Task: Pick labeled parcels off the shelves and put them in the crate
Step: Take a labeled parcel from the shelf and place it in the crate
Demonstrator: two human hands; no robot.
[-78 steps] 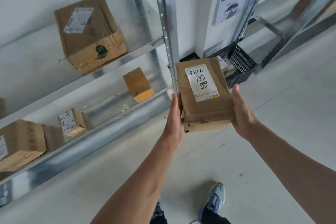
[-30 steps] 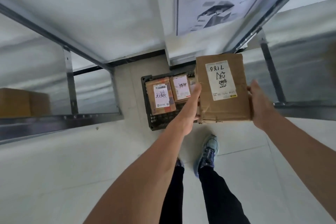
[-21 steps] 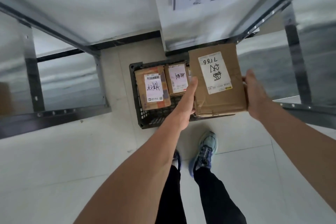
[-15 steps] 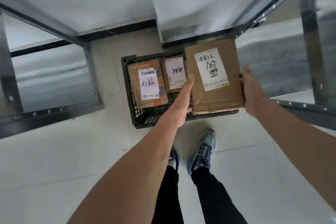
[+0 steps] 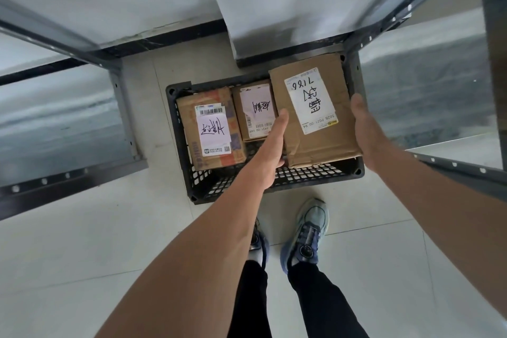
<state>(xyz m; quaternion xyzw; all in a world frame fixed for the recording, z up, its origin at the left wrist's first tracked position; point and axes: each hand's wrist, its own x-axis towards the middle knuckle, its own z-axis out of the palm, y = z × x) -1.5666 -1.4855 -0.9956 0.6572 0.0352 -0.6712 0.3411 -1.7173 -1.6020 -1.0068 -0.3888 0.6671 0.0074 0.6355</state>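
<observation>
Fingers (image 5: 281, 121) on parcel (image 5: 323, 143), crate (image 5: 301, 181) half full

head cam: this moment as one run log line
stage: placing | left hand, right hand: hold labeled parcel by its sides | position: above crate, right part, not released | inside: two parcels

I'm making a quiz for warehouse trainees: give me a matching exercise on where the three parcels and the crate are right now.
1. parcel 7186
2. orange-printed parcel
3. small parcel
4. black crate

A. on the floor tiles
B. left end of the crate
C. held between left hand and right hand
D. middle of the crate

Pairs: 1-C, 2-B, 3-D, 4-A
</observation>
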